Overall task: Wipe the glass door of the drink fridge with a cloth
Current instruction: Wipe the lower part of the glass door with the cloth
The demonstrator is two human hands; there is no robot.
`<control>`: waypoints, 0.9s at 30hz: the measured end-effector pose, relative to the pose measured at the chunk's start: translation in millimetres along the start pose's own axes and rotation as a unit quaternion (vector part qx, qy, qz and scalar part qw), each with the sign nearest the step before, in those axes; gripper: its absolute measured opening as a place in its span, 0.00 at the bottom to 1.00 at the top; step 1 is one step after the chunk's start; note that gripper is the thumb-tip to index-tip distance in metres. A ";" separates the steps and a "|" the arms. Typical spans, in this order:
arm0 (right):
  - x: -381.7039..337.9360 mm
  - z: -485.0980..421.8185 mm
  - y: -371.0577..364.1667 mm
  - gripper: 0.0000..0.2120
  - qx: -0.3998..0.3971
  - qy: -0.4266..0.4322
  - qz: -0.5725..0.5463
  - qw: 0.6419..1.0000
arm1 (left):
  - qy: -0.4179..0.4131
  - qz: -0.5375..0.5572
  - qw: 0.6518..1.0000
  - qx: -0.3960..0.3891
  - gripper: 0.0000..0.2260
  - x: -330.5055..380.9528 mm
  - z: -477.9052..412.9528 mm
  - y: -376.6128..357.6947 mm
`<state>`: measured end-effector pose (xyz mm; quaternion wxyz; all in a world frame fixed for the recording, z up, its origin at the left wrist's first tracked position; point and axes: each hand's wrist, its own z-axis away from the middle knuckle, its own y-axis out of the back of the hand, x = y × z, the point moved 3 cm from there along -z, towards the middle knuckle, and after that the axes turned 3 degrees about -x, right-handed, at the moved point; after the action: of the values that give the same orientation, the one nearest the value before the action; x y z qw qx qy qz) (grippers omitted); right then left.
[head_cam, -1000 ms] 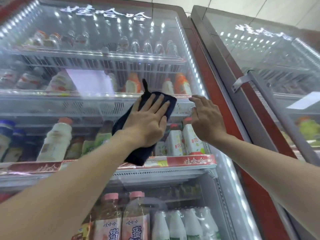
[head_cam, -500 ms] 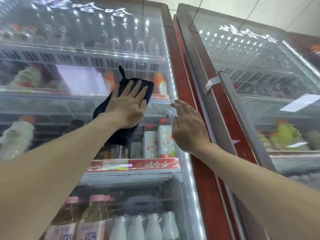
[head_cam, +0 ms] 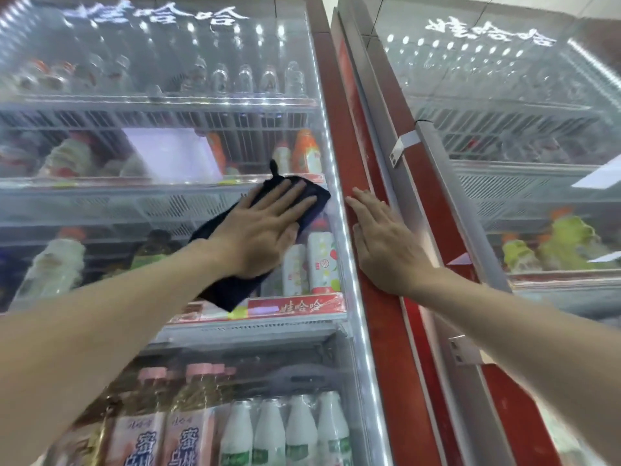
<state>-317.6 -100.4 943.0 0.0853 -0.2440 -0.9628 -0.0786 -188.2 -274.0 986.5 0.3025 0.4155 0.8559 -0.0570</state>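
Observation:
The drink fridge's glass door (head_cam: 161, 79) fills the left of the head view, misted, with bottles on shelves behind it. My left hand (head_cam: 262, 230) lies flat with straight fingers on a dark blue cloth (head_cam: 228, 287), pressing it against the glass near the door's right edge at mid height. The cloth's lower end hangs below my wrist. My right hand (head_cam: 386, 243) rests flat, fingers straight, on the red frame (head_cam: 366, 163) just right of the glass.
A second fridge with a glass door (head_cam: 510, 136) stands to the right, its grey handle bar (head_cam: 450, 196) running down beside my right hand. A red price strip (head_cam: 295, 306) fronts the shelf below the cloth. White bottles (head_cam: 285, 432) stand on the lowest shelf.
My left hand has slid the cloth to the right across the glass, up to the door's right edge. My right hand has moved off the glass edge onto the red frame.

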 end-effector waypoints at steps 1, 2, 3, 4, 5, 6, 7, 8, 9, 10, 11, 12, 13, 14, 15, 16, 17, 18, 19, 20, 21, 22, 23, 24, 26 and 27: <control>1.5 1.3 -1.7 0.29 0.004 0.000 0.000 1.000 | 0.044 0.009 0.999 0.005 0.28 -4.4 -13.7 1.5; 1.2 1.5 -3.7 0.28 0.012 0.001 0.003 1.000 | 0.087 0.022 0.996 0.006 0.27 -4.4 -25.9 2.0; 0.6 1.4 -4.8 0.28 0.020 0.004 0.010 1.000 | 0.124 0.034 0.992 0.006 0.26 -0.2 -36.3 1.7; 1.0 0.7 -5.5 0.28 0.025 0.007 0.023 0.999 | 0.155 0.043 0.987 0.008 0.26 6.6 -44.1 1.9; 2.2 0.5 -6.3 0.29 0.029 0.011 0.034 0.999 | 0.181 0.051 0.982 0.011 0.26 14.0 -49.3 1.1; 3.0 0.6 -5.5 0.29 0.033 0.011 0.045 0.998 | 0.205 0.060 0.977 0.017 0.26 20.9 -52.2 0.3; 3.3 0.8 -5.3 0.29 0.034 0.008 0.053 0.998 | 0.226 0.071 0.971 0.024 0.26 26.9 -53.1 -0.3; 2.9 1.5 -5.5 0.29 0.032 0.006 0.053 0.998 | 0.241 0.081 0.967 0.031 0.26 33.0 -52.3 -2.0; 2.7 2.2 -6.2 0.29 0.028 0.005 0.049 0.998 | 0.247 0.087 0.964 0.038 0.26 40.8 -49.8 -3.1; 1.7 3.0 -7.0 0.28 0.024 0.005 0.039 0.999 | 0.244 0.088 0.965 0.041 0.27 50.8 -45.1 -4.4; 0.6 2.6 -6.9 0.27 0.017 0.005 0.017 1.000 | 0.233 0.086 0.968 0.043 0.27 62.2 -38.3 -5.1; 0.1 1.0 -2.7 0.27 0.009 -0.001 -0.023 1.000 | 0.219 0.082 0.971 0.044 0.28 74.8 -29.3 -6.2; 0.3 -2.7 6.5 0.27 -0.002 -0.018 -0.073 0.997 | 0.201 0.079 0.975 0.044 0.29 86.2 -19.9 -7.1; 2.3 -7.7 19.4 0.27 -0.019 -0.038 -0.109 0.993 | 0.182 0.075 0.980 0.040 0.29 95.4 -10.2 -8.6; 5.7 -11.6 34.2 0.28 -0.044 -0.048 -0.116 0.991 | 0.165 0.071 0.983 0.032 0.30 101.6 -1.7 -9.9; 9.9 -14.2 49.4 0.28 -0.060 -0.049 -0.096 0.992 | 0.151 0.066 0.986 0.027 0.31 103.6 2.7 -11.1; 16.0 -14.2 61.7 0.28 -0.063 -0.041 -0.054 0.996 | 0.144 0.062 0.987 0.026 0.32 102.7 2.7 -11.2; 22.0 -12.1 72.4 0.29 -0.051 -0.021 0.000 0.998 | 0.144 0.059 0.987 0.027 0.32 100.1 -2.7 -10.5; 26.5 -7.5 79.5 0.31 -0.042 -0.011 0.039 0.998 | 0.150 0.059 0.987 0.026 0.31 96.7 -12.3 -8.8; 30.4 -1.4 83.6 0.33 -0.039 -0.015 0.057 0.997 | 0.161 0.063 0.985 0.025 0.30 93.5 -25.4 -6.8; 32.9 3.8 84.4 0.35 -0.039 -0.024 0.059 0.997 | 0.178 0.073 0.981 0.026 0.29 91.7 -39.9 -3.5; 34.6 6.5 82.8 0.36 -0.037 -0.026 0.057 0.997 | 0.198 0.084 0.976 0.029 0.28 91.9 -54.2 -1.8; 34.4 6.5 81.5 0.34 -0.038 -0.027 0.061 0.997 | 0.218 0.094 0.971 0.032 0.27 93.6 -67.7 -0.3; 34.2 6.5 80.8 0.32 -0.040 -0.026 0.077 0.996 | 0.237 0.102 0.965 0.036 0.27 97.4 -78.8 -0.4; 35.1 4.3 79.1 0.27 -0.038 -0.013 0.120 0.992 | 0.273 0.113 0.954 0.041 0.27 106.5 -91.8 -1.3; 35.4 3.8 77.6 0.28 -0.038 -0.009 0.132 0.991 | 0.289 0.116 0.949 0.043 0.27 110.8 -93.5 -2.5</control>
<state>-311.2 -16.2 955.0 0.0772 -0.3724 -0.9193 -0.1011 -286.3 -168.0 999.3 0.0285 0.5231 0.8494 0.0638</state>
